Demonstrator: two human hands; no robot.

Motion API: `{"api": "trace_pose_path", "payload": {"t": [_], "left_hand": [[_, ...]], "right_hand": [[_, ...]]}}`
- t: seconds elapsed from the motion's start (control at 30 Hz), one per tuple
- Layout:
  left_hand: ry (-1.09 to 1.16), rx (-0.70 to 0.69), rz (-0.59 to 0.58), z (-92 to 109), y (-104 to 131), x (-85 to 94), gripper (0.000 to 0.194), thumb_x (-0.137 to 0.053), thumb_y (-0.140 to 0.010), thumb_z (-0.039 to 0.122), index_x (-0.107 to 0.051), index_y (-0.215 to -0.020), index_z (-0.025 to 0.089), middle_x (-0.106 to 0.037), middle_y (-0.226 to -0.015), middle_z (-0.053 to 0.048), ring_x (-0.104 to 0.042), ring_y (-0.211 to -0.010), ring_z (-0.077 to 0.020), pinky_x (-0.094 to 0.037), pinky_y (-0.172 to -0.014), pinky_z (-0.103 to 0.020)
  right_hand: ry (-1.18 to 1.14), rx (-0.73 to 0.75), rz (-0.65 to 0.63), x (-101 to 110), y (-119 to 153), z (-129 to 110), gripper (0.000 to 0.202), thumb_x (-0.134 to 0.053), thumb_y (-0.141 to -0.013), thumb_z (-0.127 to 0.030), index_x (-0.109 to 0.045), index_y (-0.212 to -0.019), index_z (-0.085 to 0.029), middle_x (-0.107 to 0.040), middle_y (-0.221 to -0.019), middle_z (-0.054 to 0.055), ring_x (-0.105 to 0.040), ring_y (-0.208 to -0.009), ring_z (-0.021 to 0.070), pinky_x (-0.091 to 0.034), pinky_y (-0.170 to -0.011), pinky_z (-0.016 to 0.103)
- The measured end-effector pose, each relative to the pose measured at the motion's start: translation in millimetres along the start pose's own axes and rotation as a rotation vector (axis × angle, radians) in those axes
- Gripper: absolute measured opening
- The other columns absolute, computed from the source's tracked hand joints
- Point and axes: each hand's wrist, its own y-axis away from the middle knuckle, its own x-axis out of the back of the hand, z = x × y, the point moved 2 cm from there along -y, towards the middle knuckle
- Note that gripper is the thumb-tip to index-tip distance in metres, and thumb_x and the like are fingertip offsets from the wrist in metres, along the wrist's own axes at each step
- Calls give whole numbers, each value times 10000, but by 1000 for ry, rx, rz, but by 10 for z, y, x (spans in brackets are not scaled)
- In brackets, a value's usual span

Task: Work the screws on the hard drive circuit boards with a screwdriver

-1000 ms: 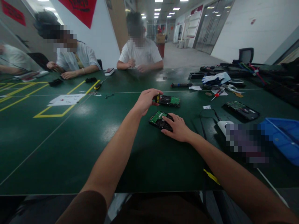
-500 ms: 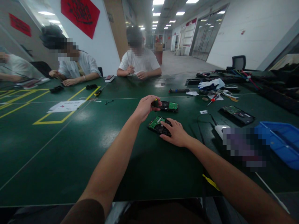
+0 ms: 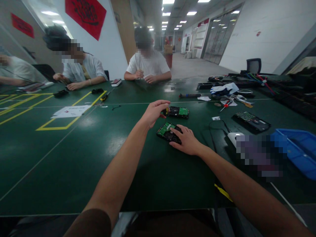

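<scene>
My left hand (image 3: 155, 113) is above the table with its fingers and thumb around the handle of a screwdriver (image 3: 166, 111), which shows dark and yellow and is partly hidden. The screwdriver stands roughly upright, its thin shaft over the far edge of a hard drive (image 3: 164, 130). That drive lies with its green circuit board up. Across its right side rests my right hand (image 3: 186, 140), thumb at the near edge and fingers over the top, holding it against the table. Just beyond lies a second hard drive (image 3: 183, 112) with a green board.
Right of my hands lie another hard drive (image 3: 251, 121), a blue tray (image 3: 296, 151) and a blurred-out object with a cable. Farther back are a red screwdriver (image 3: 226, 104), a glove (image 3: 224, 89) and a dark tool (image 3: 190, 95). Several people sit across the green table (image 3: 86, 164).
The fingers of my left hand have loosened and shifted around the screwdriver handle, showing more yellow. My right hand and the hard drive stay in place.
</scene>
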Motion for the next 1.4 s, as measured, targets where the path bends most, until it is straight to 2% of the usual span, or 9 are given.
{"api": "trace_pose_path", "payload": {"t": [0.1,0.27,0.4,0.57,0.73,0.9,1.1,1.23,1.4], "left_hand": [[51,7,-18,7,7,-17,191,-674,-876,263,-672,-1050,183,-716,-845,-54,-687,-803,-170,-493,-553,-223],[130,47,16,18,25,-35,151,-660,-868,253,-579,-987,208,-721,-857,-49,-725,-856,-192,-534,-585,-240],[135,33,21,20,17,-16,95,-658,-865,257,-630,-910,179,-707,-940,-76,-705,-862,-185,-572,-626,-275],[64,13,35,12,-7,20,121,-634,-855,245,-711,-891,160,-683,-904,-84,-674,-843,-183,-558,-611,-264],[138,24,11,48,17,1,102,-604,-874,192,-671,-949,179,-693,-874,-70,-682,-833,-179,-583,-652,-286],[183,11,0,53,17,-24,103,-562,-917,163,-664,-898,160,-676,-868,-68,-679,-844,-166,-615,-745,-321],[161,17,13,20,0,-39,105,-660,-929,240,-653,-865,157,-660,-857,-54,-665,-807,-147,-604,-718,-292],[127,-13,25,15,-2,-28,96,-702,-890,219,-658,-830,158,-647,-831,-36,-649,-791,-137,-594,-676,-258],[68,-30,57,26,3,7,78,-683,-883,211,-705,-834,155,-683,-937,-63,-639,-809,-135,-567,-618,-230]], "right_hand": [[-3,3,-5,3,-1,-8,801,-514,-973,-727,-421,-1625,-271,-344,-1653,204,-390,-1476,432,-311,-1198,613],[-5,5,-6,21,-3,-17,797,-508,-971,-733,-421,-1621,-281,-339,-1660,196,-376,-1488,429,-308,-1201,616],[-5,3,-6,28,0,-16,801,-497,-972,-737,-422,-1621,-273,-337,-1660,197,-378,-1490,429,-313,-1203,612],[-7,6,-3,14,-3,-6,803,-486,-973,-742,-416,-1624,-277,-336,-1666,192,-361,-1500,433,-312,-1203,621],[5,7,-6,-12,-5,4,801,-482,-977,-737,-407,-1630,-278,-336,-1662,191,-368,-1496,429,-304,-1208,621],[16,11,2,-21,-12,9,806,-485,-973,-743,-409,-1631,-283,-347,-1656,185,-379,-1487,425,-306,-1209,615],[4,17,4,-7,-13,5,793,-480,-977,-734,-419,-1623,-277,-357,-1653,197,-388,-1481,433,-317,-1195,626],[2,15,-5,-5,-12,5,797,-472,-980,-737,-410,-1627,-276,-346,-1663,197,-368,-1495,437,-317,-1196,629],[3,12,-9,-17,-13,18,814,-473,-972,-755,-400,-1633,-286,-342,-1668,181,-353,-1508,437,-299,-1208,630]]}}
